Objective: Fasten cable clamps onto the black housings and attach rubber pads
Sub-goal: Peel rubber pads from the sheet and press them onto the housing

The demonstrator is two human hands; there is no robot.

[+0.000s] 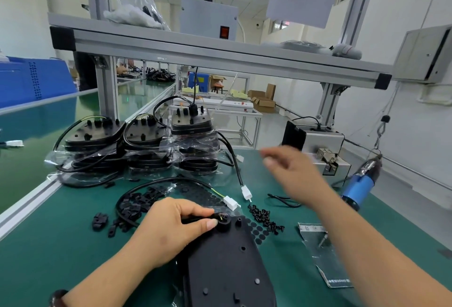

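Left hand (168, 226) is pinching the cable (171, 178) at the far end of the black housing (227, 265), which is lying lengthwise away from me. Right hand (293, 172) is hovering, blurred, fingers loose, seemingly empty. Screwdriver (359, 184) is sitting to its right, so that hand's nearer. Clamps (139, 202) are lying left.

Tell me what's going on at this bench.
A person is working on a black housing lying on the green bench. The left grip pinches the black cable where it enters the housing's round boss. The right grip is raised over the bench, blurred, fingers loose, with nothing visible in it. Loose cable clamps, black screws and a sheet of rubber pads lie close by. Bagged housings are stacked behind, and a blue electric screwdriver is at the right.
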